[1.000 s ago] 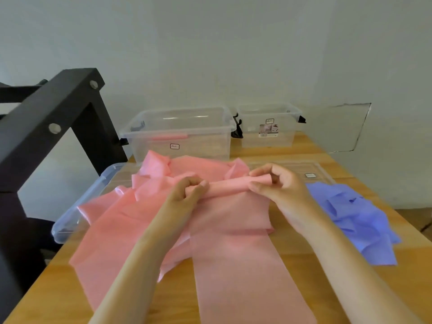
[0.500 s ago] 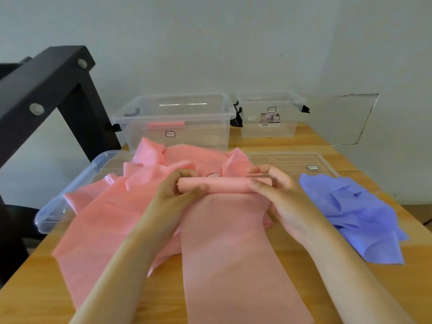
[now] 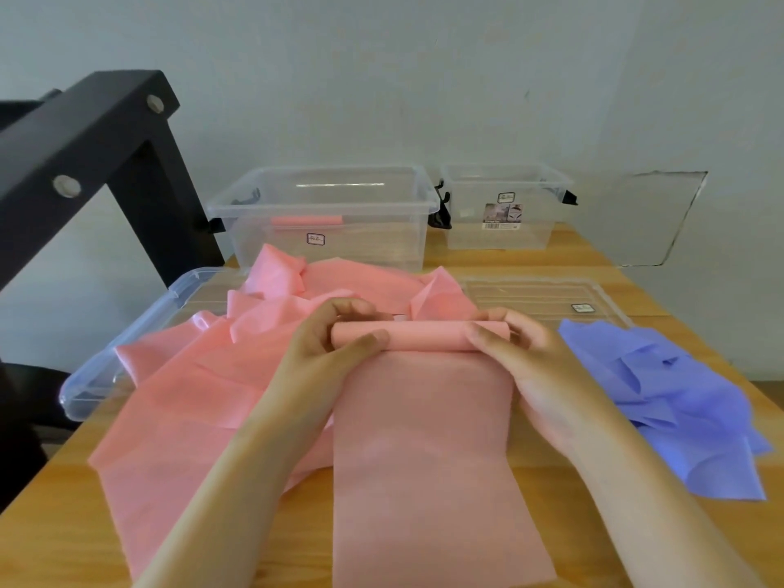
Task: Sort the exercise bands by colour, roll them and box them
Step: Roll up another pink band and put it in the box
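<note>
Both hands grip a half-rolled pink band at the tabletop's centre.

The tabletop (image 3: 51, 545) carries a loose pink heap (image 3: 178, 396) at 9 o'clock, partly over a clear lid (image 3: 127, 358). The band (image 3: 424, 460) lies flat from 6 o'clock to the centre, its far end wound into a roll (image 3: 424, 335). Purple bands (image 3: 679, 401) lie crumpled at 3 o'clock. A clear box (image 3: 331, 248) at 12 o'clock holds a boxed roll (image 3: 305, 220), also pink; a small box (image 3: 505, 235) stands just beside it at 1 o'clock. The left hand (image 3: 331, 345) grips the roll's left end, thumb in front, fingers curled over; the right hand (image 3: 530, 358) grips its right end likewise.
</note>
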{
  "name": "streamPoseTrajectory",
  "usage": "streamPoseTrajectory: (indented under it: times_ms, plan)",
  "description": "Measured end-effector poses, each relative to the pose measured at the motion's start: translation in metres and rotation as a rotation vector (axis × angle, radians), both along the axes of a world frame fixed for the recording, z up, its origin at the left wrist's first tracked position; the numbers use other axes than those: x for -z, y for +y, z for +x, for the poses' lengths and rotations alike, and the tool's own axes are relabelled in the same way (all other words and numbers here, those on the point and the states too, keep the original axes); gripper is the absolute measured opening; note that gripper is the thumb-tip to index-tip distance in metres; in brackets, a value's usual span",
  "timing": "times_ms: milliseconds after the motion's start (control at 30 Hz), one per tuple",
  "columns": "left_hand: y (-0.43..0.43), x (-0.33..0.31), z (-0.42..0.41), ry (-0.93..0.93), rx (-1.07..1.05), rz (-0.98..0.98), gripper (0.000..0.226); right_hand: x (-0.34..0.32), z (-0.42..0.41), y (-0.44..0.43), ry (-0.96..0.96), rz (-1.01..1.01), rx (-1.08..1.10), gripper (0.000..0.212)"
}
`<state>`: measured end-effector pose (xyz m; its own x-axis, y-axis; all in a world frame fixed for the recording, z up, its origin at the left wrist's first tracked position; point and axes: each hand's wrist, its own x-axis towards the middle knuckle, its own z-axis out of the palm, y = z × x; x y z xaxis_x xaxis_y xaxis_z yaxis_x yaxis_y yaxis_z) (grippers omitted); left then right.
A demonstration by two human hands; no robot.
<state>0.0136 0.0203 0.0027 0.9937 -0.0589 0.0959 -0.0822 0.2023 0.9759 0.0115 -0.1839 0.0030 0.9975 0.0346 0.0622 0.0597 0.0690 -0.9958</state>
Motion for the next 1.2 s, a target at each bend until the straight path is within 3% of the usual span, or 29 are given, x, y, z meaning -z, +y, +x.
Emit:
streamPoseTrajectory:
  times_ms: [133, 267, 333, 467, 533, 600, 700, 800, 900, 1000, 1100, 1200]
  plan:
    - [-0.001, 0.002, 0.000, 0.101, 0.059, -0.061, 0.044, -0.005, -0.002, -0.001, -0.129, -0.047, 0.008, 0.020]
    - [0.000, 0.002, 0.002, -0.004, -0.004, -0.073, 0.033, -0.005, -0.005, 0.000, -0.034, 0.022, -0.078, 0.013]
    - [0.000, 0.002, 0.002, -0.066, -0.009, -0.032, 0.032, -0.003, -0.003, 0.001, -0.008, -0.038, -0.032, 0.007]
    - [-0.002, 0.004, 0.001, 0.011, 0.034, -0.031, 0.034, -0.006, -0.004, 0.000, -0.136, -0.042, 0.032, 0.023]
    - [-0.001, 0.004, 0.002, 0.026, 0.035, 0.020, 0.023, -0.009, -0.006, 0.001, -0.169, -0.007, 0.012, 0.027]
    - [0.001, 0.005, 0.003, -0.019, 0.003, 0.046, 0.016, -0.008, -0.004, 0.001, -0.112, 0.029, -0.009, 0.019]
    - [0.000, 0.002, 0.002, -0.080, 0.021, 0.057, 0.023, -0.005, -0.002, 0.001, 0.007, -0.001, 0.019, 0.007]
    - [0.000, 0.006, 0.003, 0.010, -0.008, 0.019, 0.015, -0.006, -0.002, 0.000, -0.025, -0.014, 0.043, 0.011]
    - [0.001, 0.006, 0.002, 0.087, -0.005, 0.076, 0.030, -0.009, -0.004, 0.000, -0.102, 0.031, 0.016, 0.023]
    - [0.002, 0.004, 0.002, 0.011, -0.004, 0.054, 0.004, -0.011, -0.004, 0.000, -0.059, 0.105, -0.029, 0.021]
    - [0.001, 0.002, 0.002, -0.071, 0.023, 0.053, 0.016, -0.009, -0.003, 0.000, 0.044, 0.103, -0.041, 0.006]
    - [0.001, 0.006, 0.003, -0.001, 0.007, 0.025, 0.026, -0.008, -0.002, -0.001, -0.038, 0.002, 0.018, 0.014]
